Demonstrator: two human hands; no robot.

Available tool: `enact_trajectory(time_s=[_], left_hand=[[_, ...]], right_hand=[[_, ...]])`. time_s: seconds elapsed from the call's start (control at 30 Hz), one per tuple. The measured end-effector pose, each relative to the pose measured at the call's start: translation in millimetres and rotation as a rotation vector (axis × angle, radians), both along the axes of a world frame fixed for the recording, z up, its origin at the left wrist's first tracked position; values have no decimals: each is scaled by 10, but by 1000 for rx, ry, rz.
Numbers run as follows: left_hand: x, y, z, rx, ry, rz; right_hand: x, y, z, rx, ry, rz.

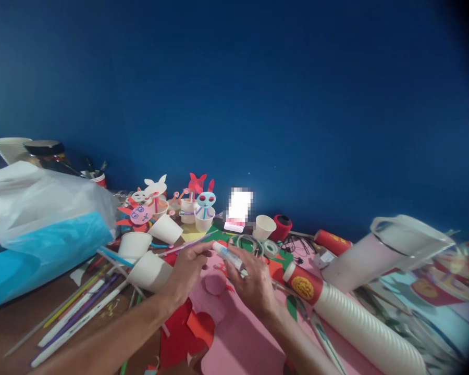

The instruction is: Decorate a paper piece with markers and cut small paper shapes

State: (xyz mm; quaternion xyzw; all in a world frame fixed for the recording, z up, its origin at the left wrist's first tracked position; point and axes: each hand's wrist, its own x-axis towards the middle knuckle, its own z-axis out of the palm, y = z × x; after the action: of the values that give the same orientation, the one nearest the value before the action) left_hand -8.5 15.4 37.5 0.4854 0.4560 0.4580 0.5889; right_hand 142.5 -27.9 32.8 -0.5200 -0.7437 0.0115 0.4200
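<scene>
My right hand is closed around a small white-capped tube with a blue label, perhaps glue. The tube lies slanted, its cap pointing up and left. At the cap end, the fingertips of my left hand are pinched together against it. Beneath both hands is a sheet of pink paper with curved cut edges. A pink paper circle sits on it between my hands, near small red cut pieces. Red paper and an orange-red cutout lie below my left wrist.
White paper cups lie left of my hands; paper-animal cups stand behind. A lit phone leans at the back. On the right are stacked cups, scissors and a pitcher. A plastic-wrapped blue pack fills the left.
</scene>
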Motion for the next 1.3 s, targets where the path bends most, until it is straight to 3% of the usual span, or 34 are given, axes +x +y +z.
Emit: enact_trajectory(time_s=[0.17, 0.4, 0.9, 1.3], left_hand=[[-16, 14, -35, 59, 75, -29], [-24, 35, -55, 79, 24, -20], [-12, 43, -24, -187, -226, -87], [-18, 32, 54, -183, -172, -114]], right_hand=[[-1, -18, 15, -22, -2, -2], [-4, -12, 24, 0, 3, -7], [28, 30, -48, -23, -40, 32], [34, 18, 58, 1, -11, -5]])
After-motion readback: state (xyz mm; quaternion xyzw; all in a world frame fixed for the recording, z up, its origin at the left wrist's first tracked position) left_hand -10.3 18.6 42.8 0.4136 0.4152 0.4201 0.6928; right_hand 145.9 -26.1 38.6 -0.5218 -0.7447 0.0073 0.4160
